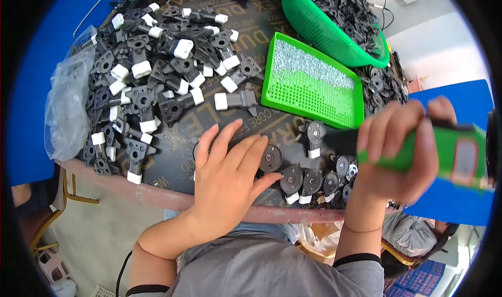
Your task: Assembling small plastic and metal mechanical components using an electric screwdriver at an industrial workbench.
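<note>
Green power tool [445, 153], right of frame: long axis near-horizontal, black nose [341, 140] leftward; right hand [400, 148] clasped round it, left hand [226, 174] spread.

The heap of parts [144, 95] covers the left of the table [175, 163], with a plastic bag [68, 111] beside it at the table's left edge. Right of the heap stands a tray [314, 115]; small pieces [314, 61] lie in it, mostly toward its far side. Behind the tray is a basket [324, 40] filled with more parts. In front of the tray, wheels [312, 182] line the near edge. The left hand [225, 176] is between heap and wheels; the right hand [397, 145], around a power tool [447, 154], is right of the tray.
</note>
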The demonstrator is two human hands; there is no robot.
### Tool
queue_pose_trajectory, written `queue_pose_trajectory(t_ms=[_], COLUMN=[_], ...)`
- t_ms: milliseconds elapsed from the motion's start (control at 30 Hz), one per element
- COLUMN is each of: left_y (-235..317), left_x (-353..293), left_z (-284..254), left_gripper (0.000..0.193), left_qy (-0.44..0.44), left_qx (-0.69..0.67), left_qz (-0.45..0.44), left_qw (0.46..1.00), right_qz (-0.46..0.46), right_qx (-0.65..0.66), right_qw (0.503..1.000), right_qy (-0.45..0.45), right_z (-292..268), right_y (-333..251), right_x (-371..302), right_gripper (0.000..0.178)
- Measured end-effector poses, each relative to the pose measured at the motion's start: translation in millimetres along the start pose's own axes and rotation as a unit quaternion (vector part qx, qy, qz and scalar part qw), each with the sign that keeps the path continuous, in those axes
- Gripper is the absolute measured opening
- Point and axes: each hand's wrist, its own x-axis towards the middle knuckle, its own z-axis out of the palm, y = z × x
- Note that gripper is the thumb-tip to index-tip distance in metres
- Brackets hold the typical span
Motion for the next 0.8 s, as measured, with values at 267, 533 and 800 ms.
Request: queue_pose_trajectory(t_ms=[267, 533, 800], left_y=[-3.0, -3.2, -3.7], left_x=[0.2, -4.3, -2.2], left_z=[7.8, 9.8, 11.3], left_gripper=[0.045, 0.045, 0.045], left_qy=[0.009, 0.016, 0.01], left_qx=[-0.008, 0.002, -0.011], left_qz=[0.033, 0.022, 0.023], left_qw=[0.999, 1.0, 1.0], right_qz=[0.074, 0.13, 0.03], right_qx=[-0.099, -0.1, -0.031], right_qw=[0.992, 0.986, 0.996], right_qy=[0.005, 0.021, -0.081], right_z=[32.7, 37.0, 22.9], right_y=[-10.2, -4.5, 9.6], right_x=[-47.8, -48.5, -49.2], right_gripper=[0.031, 0.032, 0.035])
